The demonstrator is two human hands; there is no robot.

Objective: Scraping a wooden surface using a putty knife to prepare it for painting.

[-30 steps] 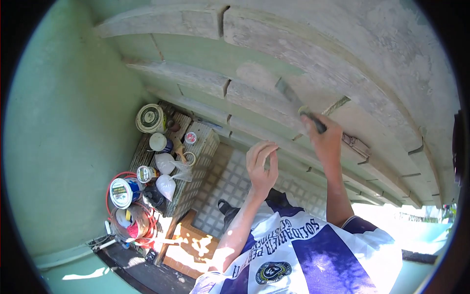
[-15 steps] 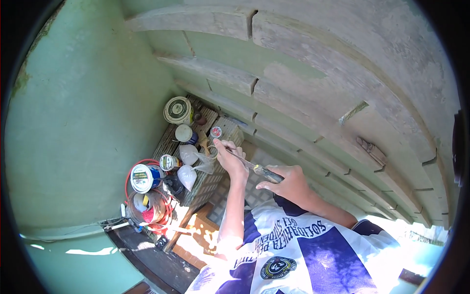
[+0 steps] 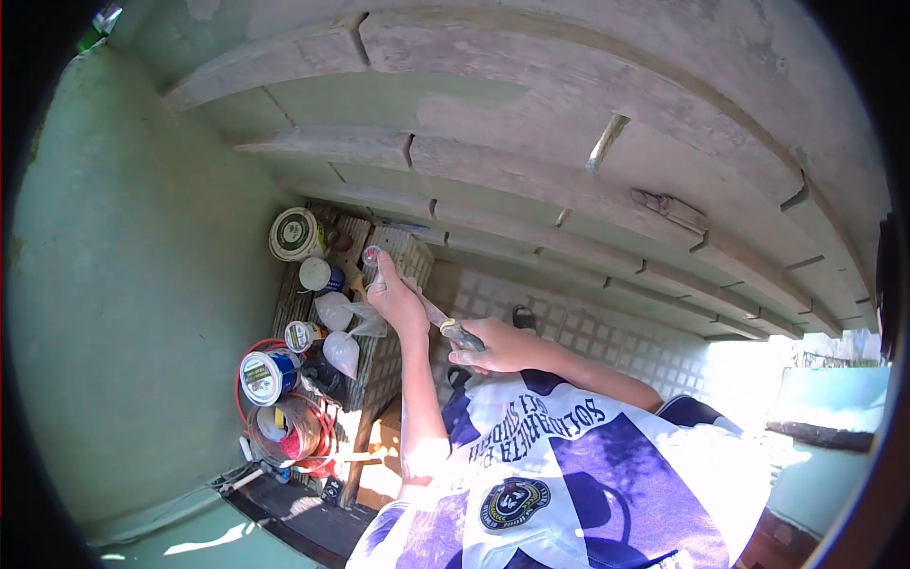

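In my right hand [image 3: 498,345] is a flat-bladed scraper [image 3: 431,311], its dark handle wrapped by my closed fingers. A pale yellowish band shows where the handle meets the blade. The blade points up and left, its far end against my left hand [image 3: 398,302]. My left fingers are curled there, and whatever they grip is hidden behind the hand and blade. Just beyond my left fingertips, a small round container [image 3: 372,255] with a red and white top stands on the wooden bench [image 3: 409,254].
White-lidded tubs [image 3: 269,376], bags of pale powder [image 3: 340,354] and a clear bucket [image 3: 290,430] ringed by red hose crowd the left side. A green wall [image 3: 142,313] rises beside them. Long slatted ledges [image 3: 531,161] cross ahead. Tiled floor [image 3: 607,337] lies beyond my right arm.
The view has tilted, so bench, tubs and ledges sit further left and more floor shows, with dark footwear. Both hands keep the scraper between them, now lower relative to the ledges.
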